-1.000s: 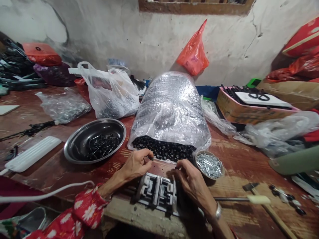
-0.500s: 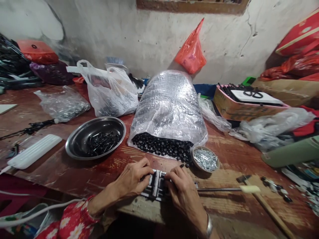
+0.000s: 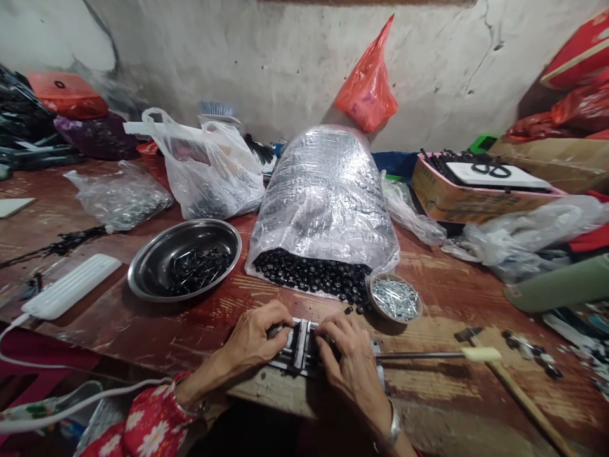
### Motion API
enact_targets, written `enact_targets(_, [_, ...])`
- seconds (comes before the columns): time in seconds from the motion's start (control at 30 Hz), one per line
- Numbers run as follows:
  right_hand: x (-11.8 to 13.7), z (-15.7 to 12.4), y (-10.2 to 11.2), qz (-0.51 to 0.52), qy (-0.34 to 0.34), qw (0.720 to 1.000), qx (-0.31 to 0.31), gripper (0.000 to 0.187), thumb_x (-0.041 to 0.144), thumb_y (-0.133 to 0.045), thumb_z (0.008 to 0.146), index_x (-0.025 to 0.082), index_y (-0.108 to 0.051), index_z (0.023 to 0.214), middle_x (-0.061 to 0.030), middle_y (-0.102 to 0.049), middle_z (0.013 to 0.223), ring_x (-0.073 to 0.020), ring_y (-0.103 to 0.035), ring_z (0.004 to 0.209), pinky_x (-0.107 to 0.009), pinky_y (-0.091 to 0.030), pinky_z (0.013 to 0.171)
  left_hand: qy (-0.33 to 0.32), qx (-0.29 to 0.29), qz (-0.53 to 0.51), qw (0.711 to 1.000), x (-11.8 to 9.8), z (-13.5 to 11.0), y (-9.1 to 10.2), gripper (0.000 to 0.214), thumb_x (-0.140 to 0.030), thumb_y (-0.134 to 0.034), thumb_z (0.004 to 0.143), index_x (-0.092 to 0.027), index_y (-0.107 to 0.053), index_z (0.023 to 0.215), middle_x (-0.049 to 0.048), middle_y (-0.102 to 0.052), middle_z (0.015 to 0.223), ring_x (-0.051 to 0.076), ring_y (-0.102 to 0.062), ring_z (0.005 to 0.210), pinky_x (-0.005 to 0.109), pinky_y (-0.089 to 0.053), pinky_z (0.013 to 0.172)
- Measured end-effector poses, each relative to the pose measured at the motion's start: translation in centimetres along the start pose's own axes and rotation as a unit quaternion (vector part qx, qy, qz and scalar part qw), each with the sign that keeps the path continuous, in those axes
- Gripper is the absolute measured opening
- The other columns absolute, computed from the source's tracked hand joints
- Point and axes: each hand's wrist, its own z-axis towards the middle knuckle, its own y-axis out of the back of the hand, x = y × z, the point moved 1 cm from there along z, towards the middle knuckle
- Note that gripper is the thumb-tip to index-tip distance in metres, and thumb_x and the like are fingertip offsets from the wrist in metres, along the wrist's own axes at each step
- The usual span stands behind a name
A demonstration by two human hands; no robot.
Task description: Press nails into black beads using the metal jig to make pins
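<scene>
The metal fixture lies at the near edge of the desk, with the left hand over its left part and the right hand over its right. Both hands' fingers are bent, thumbs close to forefingers; whether they pinch anything small, I cannot tell. Handling it well likely calls for light, even pressure from both sides, so the fixture sits flat, its central bar uncovered as a guide. Just beyond the fixture, loose black pieces lie near the small bowl of pins; elbows should clear the rod to its right.
</scene>
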Motion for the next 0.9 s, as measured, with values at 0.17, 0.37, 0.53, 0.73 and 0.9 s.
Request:
enact_targets(0.17, [-0.1,0.2,0.1,0.008,-0.001,1.0,-0.005,0.013,0.024,-0.056,0.101,0.026,-0.067,0.092,-0.0015,-0.068,0.098,-0.0228,-0.054,0.096,-0.04,-0.036,0.084,-0.007,0.014,-0.011,1.0,0.0,-0.3,0.2,0.017,-0.018,-0.057,0.093,-0.02,-0.074,0.096,0.0044,-0.072,0.099,0.016,-0.067,0.094,0.027,-0.052,0.086])
enact_targets(0.37, [0.3,0.0,0.1,0.012,-0.01,1.0,-0.017,0.015,0.021,-0.057,0.099,0.026,-0.069,0.092,-0.0018,-0.068,0.098,-0.0221,-0.054,0.096,-0.04,-0.038,0.085,-0.022,0.007,0.016,1.0,0.6,-0.6,0.1,0.02,-0.022,-0.054,0.099,-0.021,-0.073,0.1,0.0046,-0.072,0.107,0.016,-0.069,0.101,0.026,-0.054,0.093])
enact_targets(0.53, [-0.1,-0.1,1.0,0.073,0.004,0.997,-0.013,0.014,0.022,-0.058,0.1,0.027,-0.071,0.102,-0.0029,-0.07,0.104,-0.0215,-0.059,0.102,-0.038,-0.045,0.092,-0.067,0.002,0.064,0.996,1.7,-1.3,0.3,0.023,-0.028,-0.058,0.099,-0.025,-0.075,0.114,0.0058,-0.072,0.126,0.019,-0.071,0.114,0.027,-0.056,0.101])
enact_targets(0.73, [-5.0,-0.3,5.6,0.049,-0.017,0.987,-0.15,0.019,0.025,-0.051,0.103,0.024,-0.069,0.108,-0.0076,-0.069,0.11,-0.0219,-0.061,0.103,-0.037,-0.049,0.091,-0.112,-0.024,0.108,0.988,2.0,-2.1,0.5,0.037,-0.032,-0.066,0.093,-0.027,-0.07,0.128,0.0078,-0.067,0.139,0.024,-0.069,0.123,0.031,-0.058,0.104])
enact_targets(0.9, [-11.2,0.3,8.6,-0.187,-0.07,0.963,-0.181,0.021,0.021,-0.05,0.099,0.022,-0.071,0.105,-0.0092,-0.07,0.101,-0.0259,-0.053,0.093,-0.041,-0.043,0.086,-0.135,-0.045,0.115,0.983,1.7,-1.8,0.3,0.033,-0.029,-0.065,0.091,-0.025,-0.071,0.123,0.0085,-0.07,0.134,0.024,-0.072,0.118,0.03,-0.061,0.098])
